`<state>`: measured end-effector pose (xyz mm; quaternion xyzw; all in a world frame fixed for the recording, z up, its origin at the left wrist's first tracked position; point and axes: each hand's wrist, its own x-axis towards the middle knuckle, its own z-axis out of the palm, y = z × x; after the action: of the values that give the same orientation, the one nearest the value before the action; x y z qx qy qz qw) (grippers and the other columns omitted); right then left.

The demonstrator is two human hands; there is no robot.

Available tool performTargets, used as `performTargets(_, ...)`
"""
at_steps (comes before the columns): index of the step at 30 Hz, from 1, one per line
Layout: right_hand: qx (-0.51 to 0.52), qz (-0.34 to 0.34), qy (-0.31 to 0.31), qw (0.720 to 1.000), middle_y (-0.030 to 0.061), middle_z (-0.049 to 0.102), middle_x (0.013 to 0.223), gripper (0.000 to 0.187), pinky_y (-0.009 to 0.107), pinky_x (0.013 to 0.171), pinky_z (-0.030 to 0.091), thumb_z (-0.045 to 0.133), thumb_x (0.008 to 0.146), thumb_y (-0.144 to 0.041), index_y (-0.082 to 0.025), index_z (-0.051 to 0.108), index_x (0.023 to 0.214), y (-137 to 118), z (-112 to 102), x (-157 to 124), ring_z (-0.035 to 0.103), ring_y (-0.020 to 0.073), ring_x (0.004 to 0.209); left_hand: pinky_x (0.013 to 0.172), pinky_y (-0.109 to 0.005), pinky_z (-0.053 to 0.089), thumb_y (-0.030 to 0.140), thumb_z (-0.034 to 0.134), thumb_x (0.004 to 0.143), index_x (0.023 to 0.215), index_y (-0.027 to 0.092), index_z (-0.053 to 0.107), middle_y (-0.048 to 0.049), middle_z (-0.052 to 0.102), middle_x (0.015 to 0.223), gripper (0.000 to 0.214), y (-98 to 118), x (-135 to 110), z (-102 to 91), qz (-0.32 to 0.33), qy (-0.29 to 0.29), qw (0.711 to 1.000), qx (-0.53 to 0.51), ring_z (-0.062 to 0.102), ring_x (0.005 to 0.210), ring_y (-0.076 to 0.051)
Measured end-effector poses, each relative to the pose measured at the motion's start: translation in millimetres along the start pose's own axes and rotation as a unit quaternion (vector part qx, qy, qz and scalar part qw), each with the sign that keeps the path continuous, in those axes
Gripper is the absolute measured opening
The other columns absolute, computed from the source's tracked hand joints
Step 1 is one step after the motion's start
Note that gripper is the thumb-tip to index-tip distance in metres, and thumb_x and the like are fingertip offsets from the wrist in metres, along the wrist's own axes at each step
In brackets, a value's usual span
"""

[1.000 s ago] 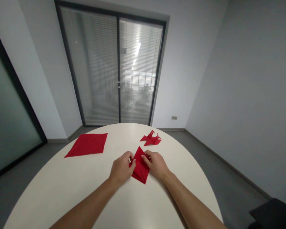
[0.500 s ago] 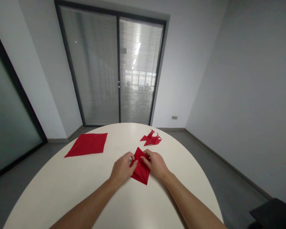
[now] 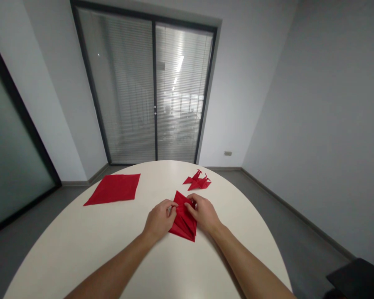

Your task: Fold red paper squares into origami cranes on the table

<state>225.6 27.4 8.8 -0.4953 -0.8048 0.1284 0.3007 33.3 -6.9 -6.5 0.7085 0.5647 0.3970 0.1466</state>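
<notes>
A partly folded sheet of red origami paper (image 3: 182, 222) lies on the table in front of me, its folds fanned apart toward the near corner. My left hand (image 3: 160, 216) pinches its left edge between thumb and fingers. On the opposite edge, my right hand (image 3: 204, 211) is closed with the thumb on top and the fingers partly hidden behind the paper. Just beyond the right hand stand folded red paper cranes (image 3: 198, 181), close together so I cannot count them surely.
Flat red paper (image 3: 116, 189) lies at the left on the round white table (image 3: 112, 232). A dark chair (image 3: 358, 278) stands at the lower right, past the table's edge. Behind the table is a glass partition with blinds (image 3: 127, 95).
The folded paper has turned slightly, its far tip shifting left and its near corner right. Its lower folds have spread wider. My left thumb has drawn back a little toward the left edge.
</notes>
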Motion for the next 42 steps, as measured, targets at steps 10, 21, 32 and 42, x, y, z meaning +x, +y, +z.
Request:
performTargets(10, 0.029, -0.019, 0.0, 0.999, 0.0024, 0.069, 0.095, 0.019, 0.027, 0.073, 0.044, 0.063, 0.083, -0.017, -0.022, 0.064, 0.102, 2.4, 2.4, 1.3, 0.06, 0.0174, 0.079, 0.075, -0.028, 0.047, 0.015, 0.061, 0.084, 0.102, 0.021, 0.066, -0.0011, 0.068, 0.089, 0.02, -9.3, 2.4, 4.6, 0.024, 0.001, 0.999, 0.026, 0.06, 0.077, -0.017)
performTargets(21, 0.04, -0.023, -0.006, 0.999, 0.0024, 0.069, 0.091, 0.014, 0.027, 0.071, 0.044, 0.06, 0.089, -0.026, -0.022, 0.064, 0.102, -3.8, 1.3, -1.1, 0.06, 0.0165, 0.075, 0.07, -0.027, 0.044, 0.015, 0.066, 0.083, 0.108, 0.021, 0.061, -0.0002, 0.065, 0.085, 0.026, -11.7, 2.1, 5.5, 0.011, -0.001, 0.999, 0.042, 0.06, 0.074, -0.017)
performTargets(32, 0.045, -0.094, -0.076, 0.992, 0.0036, 0.072, 0.097, 0.022, 0.026, 0.076, 0.046, 0.051, 0.093, -0.019, -0.021, 0.072, 0.1, -3.8, -0.6, -3.5, 0.063, 0.0162, 0.082, 0.087, -0.035, 0.048, 0.012, 0.066, 0.084, 0.12, 0.019, 0.054, -0.0061, 0.071, 0.097, 0.038, -17.5, 4.9, 6.6, 0.001, 0.02, 0.996, 0.082, 0.066, 0.092, -0.022)
performTargets(42, 0.04, -0.151, -0.132, 0.979, 0.004, 0.071, 0.098, 0.018, 0.03, 0.088, 0.047, 0.066, 0.085, -0.018, -0.022, 0.074, 0.1, 6.1, 6.3, -2.3, 0.062, 0.0194, 0.093, 0.111, -0.046, 0.042, 0.012, 0.058, 0.086, 0.128, 0.015, 0.058, -0.0153, 0.056, 0.143, 0.042, -36.2, 5.7, 19.1, 0.08, 0.039, 0.988, 0.123, 0.052, 0.131, -0.028)
